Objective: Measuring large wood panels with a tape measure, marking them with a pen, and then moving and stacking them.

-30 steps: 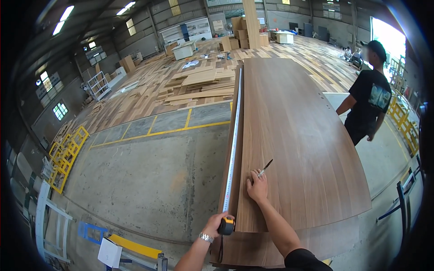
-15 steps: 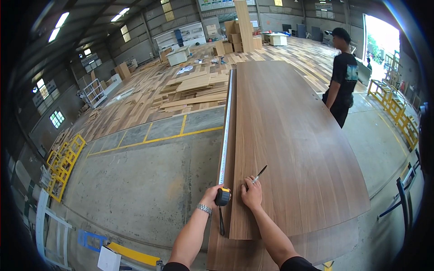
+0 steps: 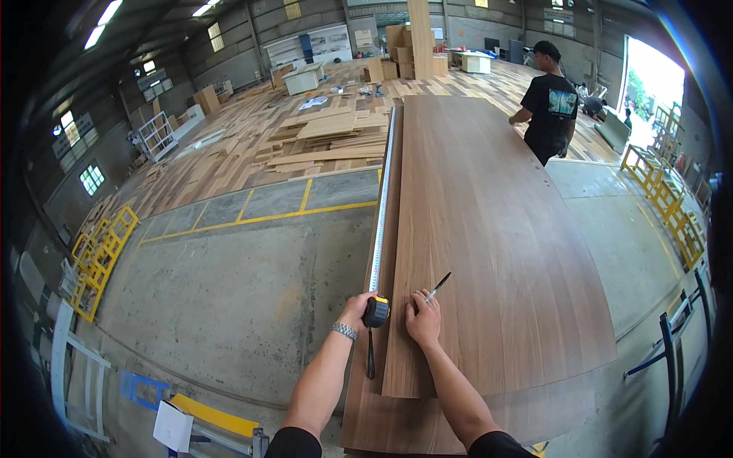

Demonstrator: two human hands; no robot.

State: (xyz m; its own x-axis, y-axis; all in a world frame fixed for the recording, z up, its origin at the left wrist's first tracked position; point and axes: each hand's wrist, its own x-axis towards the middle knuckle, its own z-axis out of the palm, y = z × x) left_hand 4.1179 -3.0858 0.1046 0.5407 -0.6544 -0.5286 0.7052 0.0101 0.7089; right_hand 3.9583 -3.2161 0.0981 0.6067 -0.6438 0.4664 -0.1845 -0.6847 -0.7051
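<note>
My left hand (image 3: 356,312) is closed around a black and yellow tape measure (image 3: 376,311), whose black wrist strap dangles below. From it the white blade (image 3: 380,221) runs out lengthwise along the left edge of the brown wood-grain panels to their far end. My right hand (image 3: 424,320) rests on the upper panel (image 3: 496,229) near its left edge, with a slim pen (image 3: 437,286) held between the fingers, dark end pointing up and away. Under the upper panel, a lower panel (image 3: 473,424) sticks out at the left and at the near end.
A person in black (image 3: 551,103) is beyond the panels at the right. Loose boards (image 3: 336,133) lie piled on the wood-patterned floor ahead. Yellow metal frames stand at the left (image 3: 107,256) and right (image 3: 666,202). A white box (image 3: 173,427) sits at lower left.
The person in black has moved farther off and turned away. My view has shifted slightly; both hands keep their holds on the tape measure and pen.
</note>
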